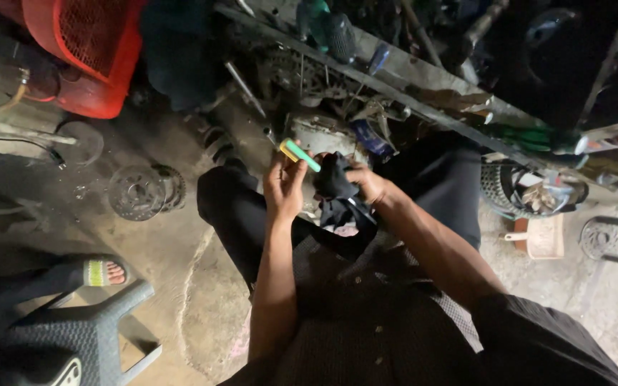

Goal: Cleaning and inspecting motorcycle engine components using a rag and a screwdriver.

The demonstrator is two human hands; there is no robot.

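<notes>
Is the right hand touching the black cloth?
Touching. The head view shows the right hand gripping the black cloth, fingers closed around its bunched folds.

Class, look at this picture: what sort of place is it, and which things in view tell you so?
Probably a small repair workshop: screwdrivers lie on a cluttered bench, a metal gear wheel sits on the grimy floor, and the right hand holds a dark rag.

Things around the two hands, on the floor

The left hand (pixel 284 187) and right hand (pixel 368 184) are side by side, a cloth (pixel 337 189) between them. A round metal disc (pixel 137 191) lies on the floor left of the hands. A basket (pixel 87 50) sits behind the disc. A small scoop (pixel 541 237) lies right of the hands.
</notes>
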